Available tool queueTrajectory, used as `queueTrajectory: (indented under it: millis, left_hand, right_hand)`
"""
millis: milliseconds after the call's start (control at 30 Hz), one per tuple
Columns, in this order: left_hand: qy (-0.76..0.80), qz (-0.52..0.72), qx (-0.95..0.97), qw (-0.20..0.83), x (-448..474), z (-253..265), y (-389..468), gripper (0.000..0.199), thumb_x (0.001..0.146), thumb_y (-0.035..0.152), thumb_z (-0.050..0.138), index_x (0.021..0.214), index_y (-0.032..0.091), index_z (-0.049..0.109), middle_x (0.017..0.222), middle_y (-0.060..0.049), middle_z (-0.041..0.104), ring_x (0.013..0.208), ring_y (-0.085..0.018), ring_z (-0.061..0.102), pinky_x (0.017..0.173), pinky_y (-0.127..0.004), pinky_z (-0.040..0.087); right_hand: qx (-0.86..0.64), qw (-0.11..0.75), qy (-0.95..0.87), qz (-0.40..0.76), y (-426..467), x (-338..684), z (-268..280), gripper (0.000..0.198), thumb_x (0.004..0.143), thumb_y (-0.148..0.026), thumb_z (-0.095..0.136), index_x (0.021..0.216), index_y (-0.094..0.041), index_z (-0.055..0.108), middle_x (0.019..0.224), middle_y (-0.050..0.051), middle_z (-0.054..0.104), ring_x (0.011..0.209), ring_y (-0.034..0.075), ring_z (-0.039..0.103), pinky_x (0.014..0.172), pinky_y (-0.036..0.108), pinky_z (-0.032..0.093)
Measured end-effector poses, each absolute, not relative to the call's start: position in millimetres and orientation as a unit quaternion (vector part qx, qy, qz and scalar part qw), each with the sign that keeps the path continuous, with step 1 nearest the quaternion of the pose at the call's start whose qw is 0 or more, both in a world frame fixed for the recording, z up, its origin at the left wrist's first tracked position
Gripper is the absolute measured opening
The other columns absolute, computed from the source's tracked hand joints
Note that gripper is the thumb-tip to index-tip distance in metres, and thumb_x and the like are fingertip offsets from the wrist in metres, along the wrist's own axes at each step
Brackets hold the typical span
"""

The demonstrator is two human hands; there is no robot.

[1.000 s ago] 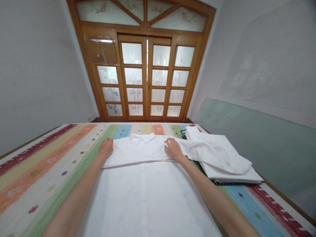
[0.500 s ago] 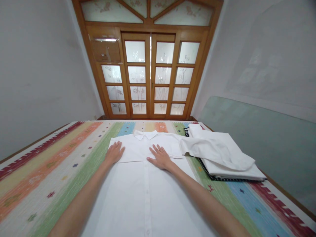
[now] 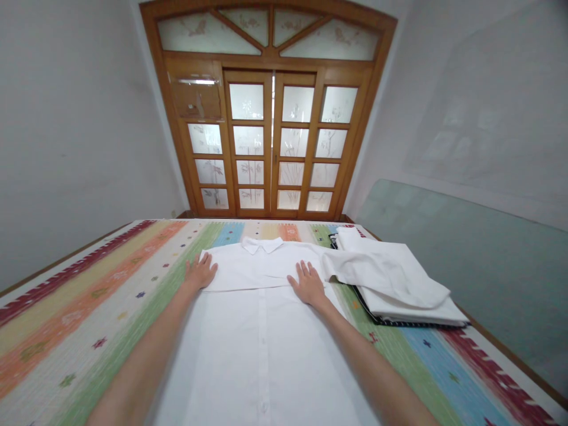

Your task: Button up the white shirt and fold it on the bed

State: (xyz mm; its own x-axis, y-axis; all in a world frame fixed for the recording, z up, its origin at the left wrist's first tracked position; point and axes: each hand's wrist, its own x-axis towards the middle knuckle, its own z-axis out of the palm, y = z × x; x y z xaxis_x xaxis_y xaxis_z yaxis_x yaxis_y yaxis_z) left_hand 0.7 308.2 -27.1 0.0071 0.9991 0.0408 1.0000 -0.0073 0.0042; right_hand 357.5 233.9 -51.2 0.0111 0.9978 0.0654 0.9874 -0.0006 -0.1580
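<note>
A white button-up shirt (image 3: 239, 349) lies front up before me, its collar at the far end and its button placket running toward me. Across its chest lies a folded-over layer of white cloth with a straight lower edge. My left hand (image 3: 201, 273) rests flat, fingers apart, at the left shoulder end of that layer. Toward the layer's right end my right hand (image 3: 308, 285) is spread flat, palm down. White fabric continues past it on the right, onto a stack of folded white clothes (image 3: 412, 313).
Under the shirt is a striped, multicoloured cloth (image 3: 146, 284) on the table. Dark fabric edges show beneath the clothes stack. A pale green panel (image 3: 444, 231) stands along the right wall. Wooden doors with glass panes (image 3: 270, 142) close the far end.
My right hand has slid right along the folded layer, whose edge now looks flatter there. My left hand has shifted slightly left. The camera has tilted up a little.
</note>
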Motion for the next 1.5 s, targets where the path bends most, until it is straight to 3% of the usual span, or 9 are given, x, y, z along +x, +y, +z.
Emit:
queueTrajectory:
  millis: [200,633,767,900,1067,1267,1500]
  left_hand:
    - [-0.638,-0.027,-0.769,0.017,3.6,-21.1,321.9,0.05,0.094,0.029,0.027,0.141,0.021,0.043,0.153,-0.006,0.034,0.144,-0.027,0.021,0.116,-0.051,0.017]
    - [-0.732,-0.054,-0.678,-0.04,-5.8,-21.0,335.0,0.052,0.094,0.041,0.024,0.142,0.027,0.042,0.153,-0.003,0.034,0.143,-0.036,0.018,0.111,-0.062,0.017]
    - [-0.776,-0.057,-0.628,0.029,-15.4,-20.8,332.0,0.052,0.091,0.032,0.03,0.135,0.015,0.051,0.145,-0.013,0.045,0.142,-0.04,0.018,0.109,-0.067,0.013]
    - [-0.727,-0.089,-0.671,0.116,4.8,-19.8,319.8,0.053,0.085,0.015,0.031,0.131,-0.001,0.051,0.143,-0.024,0.043,0.143,-0.038,0.016,0.113,-0.06,0.014]
    - [-0.679,-0.074,-0.728,0.06,56.9,-21.6,297.5,0.056,0.09,0.034,0.031,0.136,0.007,0.048,0.15,-0.019,0.035,0.142,-0.039,0.021,0.111,-0.057,0.023]
    - [-0.633,-0.037,-0.772,-0.032,94.8,-35.7,266.3,0.065,0.092,0.052,0.024,0.145,0.017,0.036,0.156,-0.013,0.024,0.144,-0.037,0.016,0.111,-0.059,0.02]
    - [-0.617,-0.051,-0.784,-0.031,96.2,-40.1,245.8,0.067,0.093,0.054,0.022,0.148,0.016,0.03,0.156,-0.011,0.025,0.145,-0.034,0.014,0.114,-0.056,0.014]
  right_hand:
    - [-0.704,0.1,-0.703,0.036,231.6,356.2,-50.8,0.073,0.094,-0.058,0.022,0.149,-0.009,0.028,0.157,0.012,0.019,0.146,0.028,0.008,0.116,0.042,0.007]
    - [-0.7,0.108,-0.704,0.047,230.5,357.2,-48.7,0.074,0.094,-0.057,0.023,0.148,-0.007,0.028,0.157,0.014,0.017,0.146,0.03,0.007,0.116,0.043,0.007]
    - [-0.702,0.105,-0.702,0.055,229.9,356.2,-46.2,0.075,0.094,-0.057,0.022,0.149,-0.007,0.027,0.158,0.014,0.017,0.146,0.029,0.007,0.116,0.042,0.006]
    - [-0.7,0.097,-0.704,0.072,232.5,357.8,-45.1,0.073,0.094,-0.057,0.024,0.149,-0.008,0.025,0.158,0.013,0.015,0.146,0.029,0.006,0.116,0.044,0.007]
    - [-0.663,0.124,-0.732,0.097,237.7,378.5,-31.2,0.053,0.091,-0.039,0.043,0.136,-0.014,0.049,0.15,0.014,0.038,0.142,0.028,0.025,0.114,0.044,0.019]
    - [-0.679,0.223,-0.698,-0.045,230.1,451.4,21.3,0.038,0.087,-0.025,0.045,0.119,-0.012,0.061,0.13,0.013,0.059,0.126,0.024,0.046,0.11,0.037,0.028]
    - [-0.808,0.096,-0.575,-0.085,204.6,572.0,71.1,0.048,0.078,-0.034,0.059,0.119,-0.009,0.061,0.122,0.021,0.062,0.113,0.033,0.056,0.091,0.042,0.044]
